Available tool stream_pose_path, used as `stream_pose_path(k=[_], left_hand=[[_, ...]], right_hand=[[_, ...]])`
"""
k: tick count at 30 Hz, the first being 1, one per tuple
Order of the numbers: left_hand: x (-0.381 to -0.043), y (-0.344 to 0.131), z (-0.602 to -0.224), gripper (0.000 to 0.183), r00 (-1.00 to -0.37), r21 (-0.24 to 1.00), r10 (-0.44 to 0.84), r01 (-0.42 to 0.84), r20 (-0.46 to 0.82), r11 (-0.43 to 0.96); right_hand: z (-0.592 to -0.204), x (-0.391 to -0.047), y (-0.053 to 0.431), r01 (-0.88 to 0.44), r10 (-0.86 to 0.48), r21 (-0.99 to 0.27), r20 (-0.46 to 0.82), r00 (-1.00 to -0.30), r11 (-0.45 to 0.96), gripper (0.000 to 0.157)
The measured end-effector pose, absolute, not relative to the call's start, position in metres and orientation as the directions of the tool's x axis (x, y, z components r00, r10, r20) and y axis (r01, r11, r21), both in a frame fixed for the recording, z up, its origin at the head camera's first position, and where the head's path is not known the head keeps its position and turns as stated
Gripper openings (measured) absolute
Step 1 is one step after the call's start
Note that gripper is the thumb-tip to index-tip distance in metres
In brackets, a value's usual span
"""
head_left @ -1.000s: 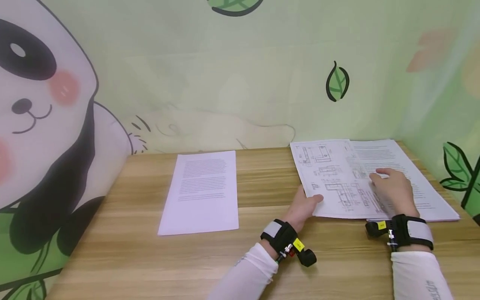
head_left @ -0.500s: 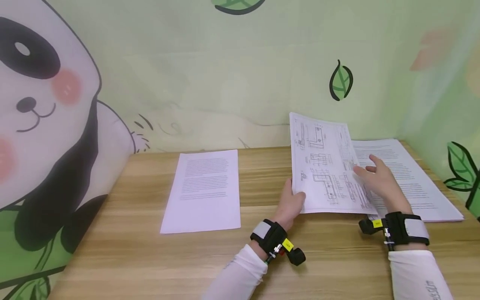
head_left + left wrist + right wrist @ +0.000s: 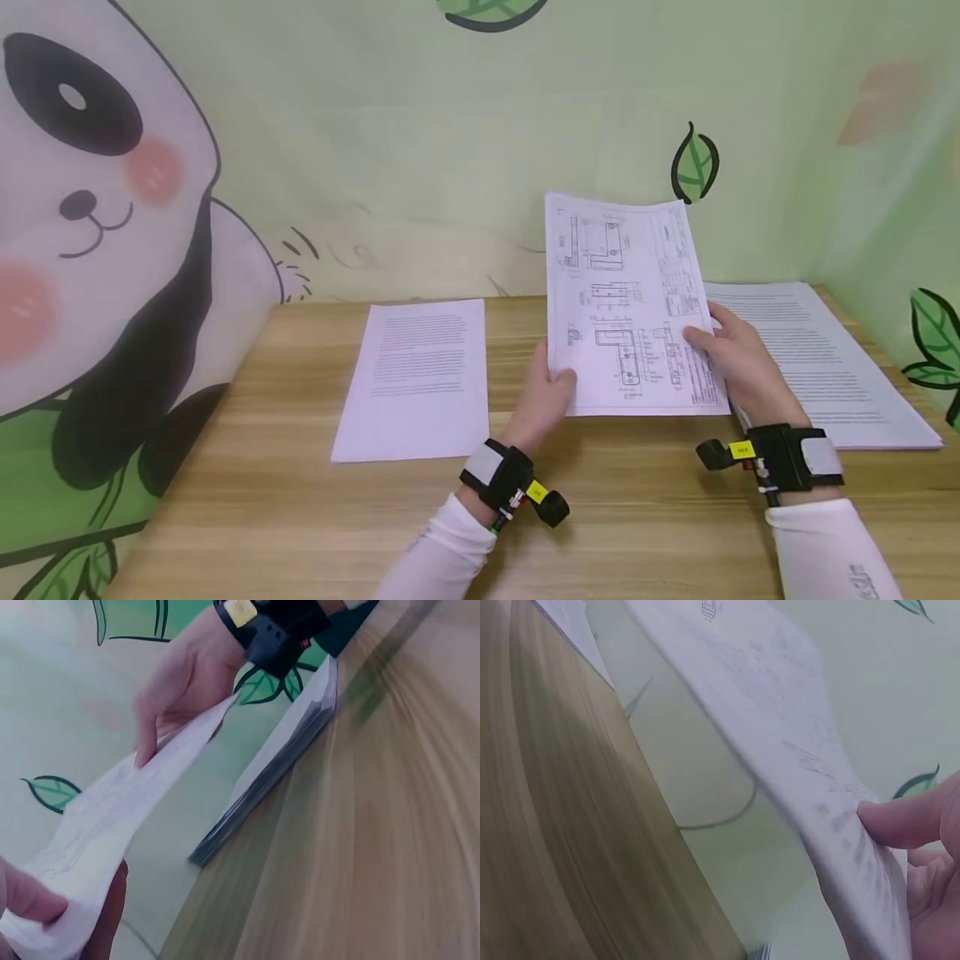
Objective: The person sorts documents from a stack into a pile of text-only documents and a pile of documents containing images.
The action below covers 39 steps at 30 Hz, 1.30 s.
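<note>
A sheet of paper with technical drawings (image 3: 630, 308) is held up off the table, tilted toward me; whether more sheets lie behind it I cannot tell. My left hand (image 3: 538, 400) pinches its lower left edge, thumb on the printed face and fingers behind. At the right edge my right hand (image 3: 750, 362) pinches it too, its thumb (image 3: 904, 821) pressing the front in the right wrist view. Behind that hand a thick stack of printed paper (image 3: 840, 383) lies on the table. In the left wrist view the stack's layered side (image 3: 262, 791) shows below the raised sheet.
A page of printed text (image 3: 416, 383) lies flat at the left on the wooden table (image 3: 622, 525). A cloth backdrop (image 3: 375, 125) with a panda and leaves rises behind the table's far edge.
The drawing sheet has risen off the stack and moved left, tilting upright. My left hand moved left with it. My right hand moved from over the sheet to grip its right edge.
</note>
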<state>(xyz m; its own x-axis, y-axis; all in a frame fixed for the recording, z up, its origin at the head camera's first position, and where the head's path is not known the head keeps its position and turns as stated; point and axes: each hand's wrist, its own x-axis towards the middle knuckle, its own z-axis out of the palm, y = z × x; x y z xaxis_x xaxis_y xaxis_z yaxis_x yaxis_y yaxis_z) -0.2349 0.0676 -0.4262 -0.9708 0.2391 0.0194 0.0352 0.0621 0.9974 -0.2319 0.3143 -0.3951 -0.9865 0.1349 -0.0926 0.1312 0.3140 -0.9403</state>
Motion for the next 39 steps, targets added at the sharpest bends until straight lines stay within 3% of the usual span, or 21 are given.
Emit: stream_pose_path(k=[11, 22, 39], left_hand=[[-0.247, 0.021, -0.408, 0.047, -0.973, 0.968, 0.218, -0.015, -0.072, 0.252], [-0.257, 0.002, -0.429, 0.047, -0.955, 0.901, 0.231, -0.074, -0.187, 0.427], [-0.262, -0.008, -0.445, 0.055, -0.915, 0.875, 0.308, -0.090, -0.261, 0.475]], right_hand=[[-0.399, -0.235, 0.288, 0.140, 0.145, -0.913, -0.090, -0.985, 0.384, 0.061], [-0.425, -0.247, 0.280, 0.192, 0.080, -0.821, -0.177, -0.981, 0.537, 0.053], [-0.444, -0.248, 0.280, 0.195, 0.088, -0.715, -0.184, -0.979, 0.671, 0.056]])
